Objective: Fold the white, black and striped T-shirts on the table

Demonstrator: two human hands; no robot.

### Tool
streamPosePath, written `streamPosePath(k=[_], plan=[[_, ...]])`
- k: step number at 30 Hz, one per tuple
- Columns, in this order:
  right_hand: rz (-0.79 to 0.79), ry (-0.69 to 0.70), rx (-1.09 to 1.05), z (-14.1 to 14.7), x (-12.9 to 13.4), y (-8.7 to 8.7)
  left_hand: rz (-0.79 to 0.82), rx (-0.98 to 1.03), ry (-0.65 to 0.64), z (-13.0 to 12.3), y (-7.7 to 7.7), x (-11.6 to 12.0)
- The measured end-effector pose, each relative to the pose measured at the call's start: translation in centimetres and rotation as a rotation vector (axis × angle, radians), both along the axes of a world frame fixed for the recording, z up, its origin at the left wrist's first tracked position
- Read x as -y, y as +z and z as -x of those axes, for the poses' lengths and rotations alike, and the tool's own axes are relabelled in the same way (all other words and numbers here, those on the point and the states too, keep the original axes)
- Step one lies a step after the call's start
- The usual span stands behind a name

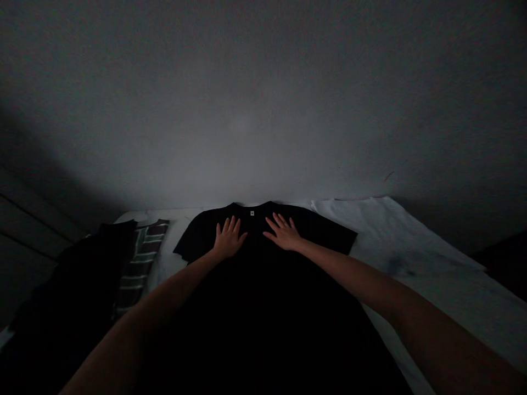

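Observation:
A black T-shirt (255,307) lies spread out on a white sheet (436,274), its neckline and small white label (252,213) toward the wall. My left hand (229,239) rests flat on the left of its chest, fingers spread. On the right of the chest lies my right hand (283,232), palm down with fingers apart. Both short sleeves reach outward past my hands. The shirt's lower part is too dark to make out in detail.
Dark clothing (82,285) lies at the left, beside a striped cloth (142,258) with pale lines. A grey wall (247,109) rises behind the sheet. Something dark stands at the far right edge. The room is dim.

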State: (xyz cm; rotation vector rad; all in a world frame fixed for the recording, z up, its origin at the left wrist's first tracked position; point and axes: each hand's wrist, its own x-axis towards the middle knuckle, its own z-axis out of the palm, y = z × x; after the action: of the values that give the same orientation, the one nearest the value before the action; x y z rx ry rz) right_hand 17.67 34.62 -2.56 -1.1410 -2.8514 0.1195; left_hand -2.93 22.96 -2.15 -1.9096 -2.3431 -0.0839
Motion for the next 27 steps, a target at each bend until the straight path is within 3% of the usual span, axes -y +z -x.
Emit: streamPosePath(k=[3,7,9,11,14,16,18,20,23,27], plan=[[-0.001,0.015,0.025,-3.0,-1.3,0.9,0.116,0.008,-0.021,3.2,0.8,1.8],[-0.125,-0.112,0.032,-7.2,-2.0,3.3,0.195,-0.126,0.141,7.6,4.4,4.9],[-0.2,-0.099,-0.032,-8.1,0.7,3.8,0.13,-0.228,0.185,7.0,5.4,7.4],[-0.208,-0.045,-0.095,-8.4,5.4,3.3,0.005,-0.251,0.108,4.4,5.2,10.4],[-0.082,0.139,-0.112,-9.5,13.4,1.5,-0.053,-0.115,-0.176,-0.1,3.2,15.7],[-0.02,0.189,-0.106,-11.7,17.1,0.3,0.003,-0.033,-0.23,-1.2,1.8,19.4],[-0.019,0.085,-0.094,-15.3,18.7,-0.4,0.051,-0.032,-0.088,-0.3,1.2,23.1],[-0.062,-0.107,-0.071,-19.8,19.1,-0.5,0.073,-0.094,0.082,1.4,1.7,26.6],[-0.153,-0.312,-0.058,-25.1,20.0,0.1,0.08,-0.183,0.159,2.2,3.3,30.7],[-0.168,-0.374,-0.111,-26.6,24.2,0.9,0.042,-0.101,0.22,-1.0,3.9,33.2]])
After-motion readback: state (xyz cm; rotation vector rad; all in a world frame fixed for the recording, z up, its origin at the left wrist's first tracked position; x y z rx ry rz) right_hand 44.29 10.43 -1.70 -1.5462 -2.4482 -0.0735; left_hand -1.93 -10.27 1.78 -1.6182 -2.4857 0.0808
